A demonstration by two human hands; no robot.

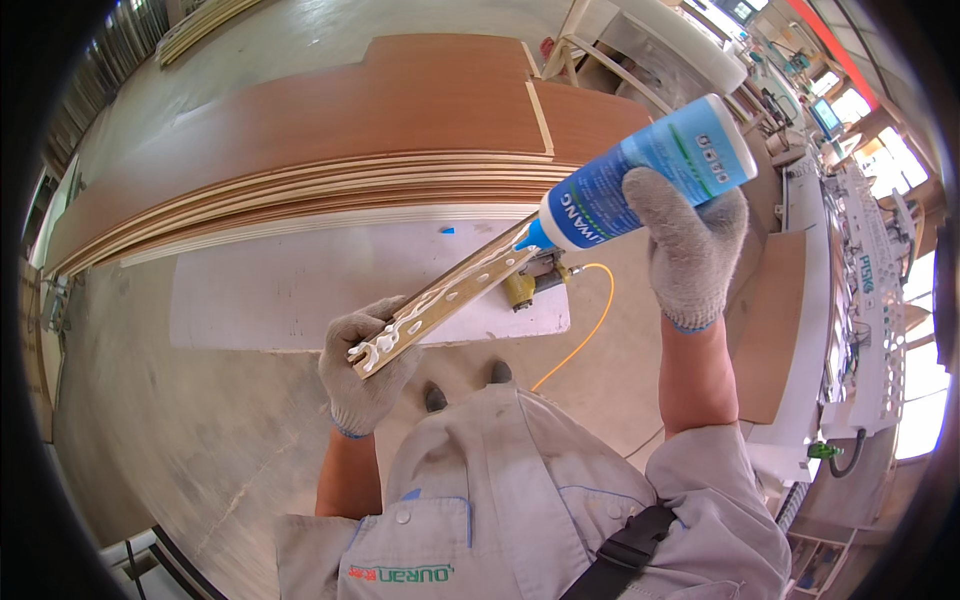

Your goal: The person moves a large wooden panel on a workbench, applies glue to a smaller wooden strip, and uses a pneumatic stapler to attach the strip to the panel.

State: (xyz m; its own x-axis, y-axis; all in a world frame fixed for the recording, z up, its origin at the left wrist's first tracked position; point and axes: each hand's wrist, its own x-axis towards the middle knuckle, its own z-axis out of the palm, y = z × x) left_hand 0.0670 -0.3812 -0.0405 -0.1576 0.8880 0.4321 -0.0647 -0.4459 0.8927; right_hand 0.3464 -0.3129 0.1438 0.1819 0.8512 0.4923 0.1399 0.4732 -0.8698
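Note:
In a grey knit glove, my left hand [365, 365] is closed round the near end of a narrow wooden strip [465, 290]. The strip slants up and away to the right, and wavy lines and drops of white glue [405, 325] lie along its face. My gloved right hand [692, 240] grips a blue and white glue bottle [650, 175], tilted with its blue nozzle pointing down to the left. The nozzle tip is at the strip's far part, where glue shows; whether it touches the wood I cannot tell.
Beyond my hands lies a stack of brown panels [300, 120] with pale edges. Under the strip is a white board [260, 300], with a yellow-green air tool [520, 290] and its orange hose [605, 310] on the right. Machinery [860, 300] lines the right side.

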